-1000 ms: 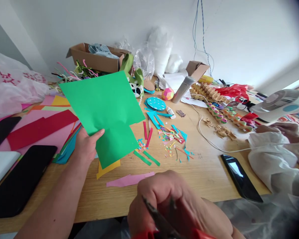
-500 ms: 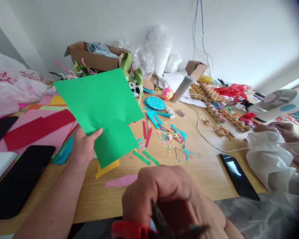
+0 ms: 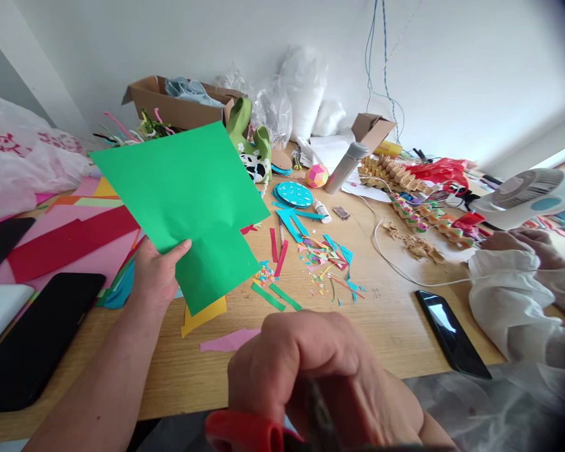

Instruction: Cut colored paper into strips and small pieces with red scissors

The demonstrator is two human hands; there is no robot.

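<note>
From where I stand, the left hand (image 3: 157, 273) pinches a notched green sheet (image 3: 183, 182) above the table (image 3: 390, 320) while the right hand (image 3: 311, 361) curls around red-handled scissors (image 3: 242, 429) apart from it, seemingly mid-trimming, so cutting calls for bringing blades and paper together.

Pale wall (image 3: 207, 37), grey section (image 3: 4, 81) at far left, wooden tabletop (image 3: 381, 333), soft light

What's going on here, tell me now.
A person's left hand holds up a notched green sheet of paper. The right hand grips red-handled scissors, apart from the sheet. Coloured paper scraps lie on the table, and another person's hands are at the right.
</note>
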